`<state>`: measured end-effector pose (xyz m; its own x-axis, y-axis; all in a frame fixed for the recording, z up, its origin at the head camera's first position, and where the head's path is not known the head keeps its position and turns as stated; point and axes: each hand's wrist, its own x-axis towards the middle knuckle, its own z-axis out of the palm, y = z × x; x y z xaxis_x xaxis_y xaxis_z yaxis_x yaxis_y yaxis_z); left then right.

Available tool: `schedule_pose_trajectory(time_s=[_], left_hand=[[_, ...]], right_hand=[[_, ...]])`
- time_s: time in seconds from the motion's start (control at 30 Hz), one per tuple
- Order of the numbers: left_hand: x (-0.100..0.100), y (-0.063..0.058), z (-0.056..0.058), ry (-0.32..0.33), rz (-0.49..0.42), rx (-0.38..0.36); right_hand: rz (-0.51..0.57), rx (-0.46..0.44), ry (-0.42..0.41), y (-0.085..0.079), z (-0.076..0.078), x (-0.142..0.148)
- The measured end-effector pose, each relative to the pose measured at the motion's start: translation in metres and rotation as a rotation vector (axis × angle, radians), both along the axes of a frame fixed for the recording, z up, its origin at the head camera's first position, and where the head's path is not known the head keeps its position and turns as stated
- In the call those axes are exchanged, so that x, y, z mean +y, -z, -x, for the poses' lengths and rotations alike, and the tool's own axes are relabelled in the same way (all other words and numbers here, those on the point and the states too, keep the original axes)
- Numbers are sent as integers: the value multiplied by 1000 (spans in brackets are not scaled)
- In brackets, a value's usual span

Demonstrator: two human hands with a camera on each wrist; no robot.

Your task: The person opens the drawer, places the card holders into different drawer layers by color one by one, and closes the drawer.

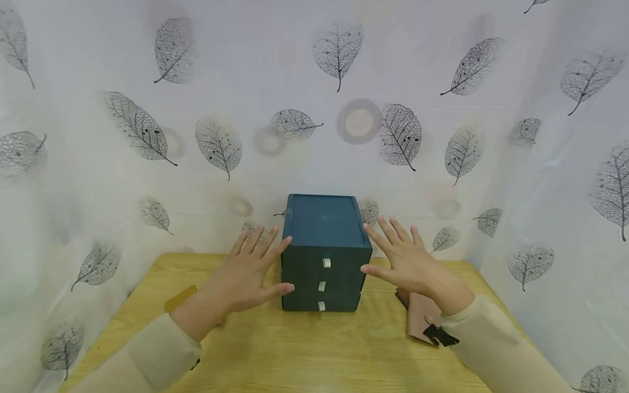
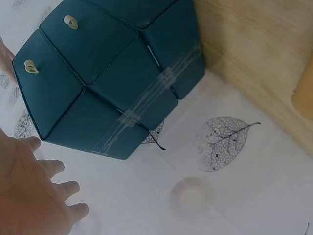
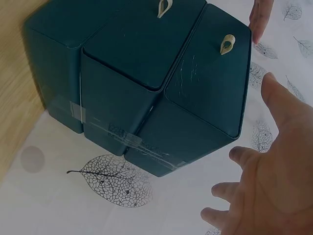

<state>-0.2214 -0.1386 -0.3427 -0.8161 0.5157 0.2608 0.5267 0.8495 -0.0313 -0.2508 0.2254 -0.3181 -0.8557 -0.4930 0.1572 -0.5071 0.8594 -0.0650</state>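
Both empty, your left hand point(image 1: 241, 281) and right hand point(image 1: 413, 265) lie spread beside the drawers point(image 1: 326, 275), whose tiers tape point(image 2: 129, 117) apparently joins.

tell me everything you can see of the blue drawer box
The drawer box is dark teal-blue and plastic-looking, with three stacked drawers, each with a pale loop pull. All look shut. Clear tape runs down its sides, and pale marks show on the top drawer's front. It stands upright on the wooden table, pulls toward the head camera, between the left hand and right hand; whether either touches it is unclear.
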Motion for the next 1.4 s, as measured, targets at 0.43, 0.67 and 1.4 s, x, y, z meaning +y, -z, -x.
schedule_pose_trajectory(time_s=[0.43, 0.67, 1.4], left_hand=[[1, 7, -3, 10, -9, -2], [3, 8, -5, 17, -33, 24], [14, 15, -9, 102, -84, 47]], right_hand=[[1, -4, -23, 2, 10, -10], [17, 3, -39, 3, 15, -14], [26, -11, -75, 6, 35, -25]])
